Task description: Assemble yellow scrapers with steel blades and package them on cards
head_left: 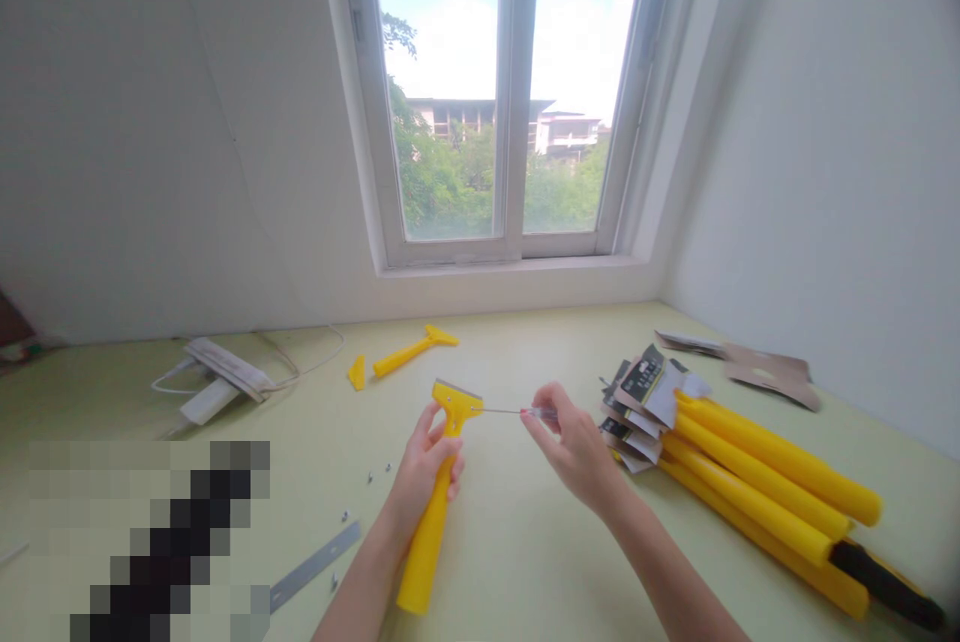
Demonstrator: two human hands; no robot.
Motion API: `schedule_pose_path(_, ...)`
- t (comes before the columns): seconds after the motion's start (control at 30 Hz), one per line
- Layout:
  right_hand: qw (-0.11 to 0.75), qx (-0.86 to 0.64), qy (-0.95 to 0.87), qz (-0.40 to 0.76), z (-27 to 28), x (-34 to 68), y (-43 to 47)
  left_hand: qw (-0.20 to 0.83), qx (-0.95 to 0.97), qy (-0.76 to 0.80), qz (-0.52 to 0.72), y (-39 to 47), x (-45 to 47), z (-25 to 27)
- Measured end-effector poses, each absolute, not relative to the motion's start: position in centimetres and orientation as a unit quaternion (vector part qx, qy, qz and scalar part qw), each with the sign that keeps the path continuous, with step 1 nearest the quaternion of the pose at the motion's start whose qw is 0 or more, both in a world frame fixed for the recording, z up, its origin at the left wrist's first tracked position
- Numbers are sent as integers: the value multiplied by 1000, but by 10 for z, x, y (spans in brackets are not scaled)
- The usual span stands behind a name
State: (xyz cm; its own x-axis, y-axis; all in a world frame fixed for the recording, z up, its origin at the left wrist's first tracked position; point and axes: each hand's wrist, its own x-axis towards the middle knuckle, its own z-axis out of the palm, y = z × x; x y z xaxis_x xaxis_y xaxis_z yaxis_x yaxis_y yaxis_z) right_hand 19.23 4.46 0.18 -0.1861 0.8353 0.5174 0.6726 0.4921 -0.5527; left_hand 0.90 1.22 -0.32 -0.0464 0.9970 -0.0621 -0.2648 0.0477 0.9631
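Note:
My left hand [431, 457] is wrapped round the neck of a yellow scraper [427, 542], its wide head pointing away from me. A thin metal blade edge shows along the top of that head, and small screws show on its face. Between the fingertips of my right hand [570, 437] is a screwdriver [499, 410], its thin shaft level. The tip meets the right side of the scraper head, at or close to a screw. On the table to the left lie a loose metal blade [315, 564] and several small screws [370, 477].
A second yellow scraper handle [405, 357] and a small yellow cover piece [356, 373] lie farther back. Several yellow scrapers [772, 482] with card labels are stacked at right, near flat brown card [772, 374]. A power strip [225, 367] with cables sits at left.

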Motion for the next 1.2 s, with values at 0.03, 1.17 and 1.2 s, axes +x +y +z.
schedule_pose_path(0.03, 406, -487, -767, 101, 2, 193, 45, 561, 402, 456, 562, 13, 9, -4)
schedule_pose_path(1.17, 415, -450, -787, 76, 1, 194, 45, 565, 386, 457, 568, 13, 7, -5)
schedule_pose_path(1.2, 417, -453, -785, 77, 2, 193, 44, 566, 387, 457, 567, 13, 7, -5)
